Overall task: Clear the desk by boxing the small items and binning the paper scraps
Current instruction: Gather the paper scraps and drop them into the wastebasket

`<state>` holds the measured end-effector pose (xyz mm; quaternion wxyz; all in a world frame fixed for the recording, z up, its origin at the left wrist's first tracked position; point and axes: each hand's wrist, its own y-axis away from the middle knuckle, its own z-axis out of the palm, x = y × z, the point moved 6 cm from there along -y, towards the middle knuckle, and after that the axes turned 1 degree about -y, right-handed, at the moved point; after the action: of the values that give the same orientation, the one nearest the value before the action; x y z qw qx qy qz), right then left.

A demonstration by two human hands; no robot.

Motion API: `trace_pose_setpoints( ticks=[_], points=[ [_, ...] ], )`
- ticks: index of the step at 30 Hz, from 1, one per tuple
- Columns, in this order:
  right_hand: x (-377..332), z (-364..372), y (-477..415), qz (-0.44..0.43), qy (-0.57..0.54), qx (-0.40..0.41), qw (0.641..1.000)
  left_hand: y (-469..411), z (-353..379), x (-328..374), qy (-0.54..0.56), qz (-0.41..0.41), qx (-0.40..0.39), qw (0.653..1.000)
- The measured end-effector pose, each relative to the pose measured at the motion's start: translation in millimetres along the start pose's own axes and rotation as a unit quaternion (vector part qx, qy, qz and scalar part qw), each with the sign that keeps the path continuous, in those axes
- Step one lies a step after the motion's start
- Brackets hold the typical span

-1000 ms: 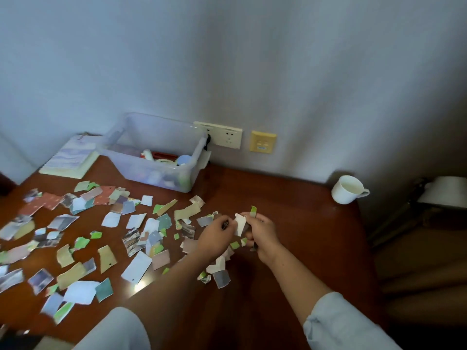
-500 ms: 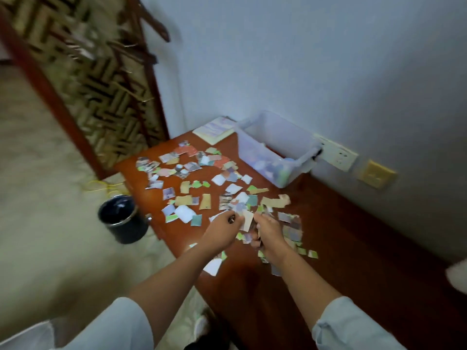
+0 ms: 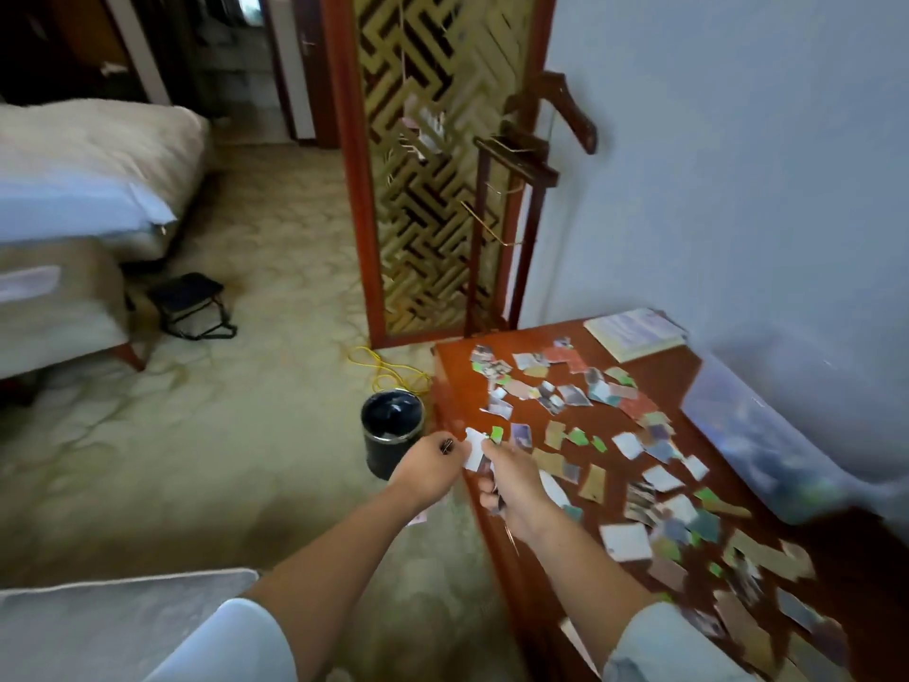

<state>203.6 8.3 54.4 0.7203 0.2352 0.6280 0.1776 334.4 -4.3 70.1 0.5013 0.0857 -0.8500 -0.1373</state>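
Pinching a small bunch of paper scraps (image 3: 476, 447) between both hands, right at the near left edge of the desk (image 3: 861, 548). Gripping from the left with the left hand (image 3: 433, 465), curled round the white pieces. Clamping from the right with the right hand (image 3: 511, 479), closed tight on more bits lower down. Holding the lot close by the black bin (image 3: 392, 435) standing on the carpet. Leaving dozens of loose scraps (image 3: 639, 465) scattered flat across the desk top. Further back, against the wall: a clear plastic box (image 3: 767, 445), blurred, and a notepad (image 3: 634, 332) at the far corner. Beyond, on the floor, a yellow cable (image 3: 388, 371), then a lattice screen (image 3: 433, 164) and a bed (image 3: 88, 189).
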Motion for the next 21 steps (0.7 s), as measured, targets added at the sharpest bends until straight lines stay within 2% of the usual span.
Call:
trace_pose_setpoints(
  ticks=[7,11,17,21],
  points=[
    [-35,140,-79,-0.007,-0.013,-0.029,0.999,-88,-129,-28,-0.029,-0.009,0.026,0.999],
    [-48,193,-112,0.001,-0.028,-0.034,0.999,-121,-179,-34,-0.026,-0.001,0.023,0.999],
    [-60,233,-177,0.021,-0.008,-0.030,0.999,-185,-210,-49,-0.015,-0.017,0.016,1.000],
    [-56,248,-246,0.061,-0.007,-0.020,0.998,-252,-212,-69,-0.015,-0.056,-0.011,0.998]
  ],
)
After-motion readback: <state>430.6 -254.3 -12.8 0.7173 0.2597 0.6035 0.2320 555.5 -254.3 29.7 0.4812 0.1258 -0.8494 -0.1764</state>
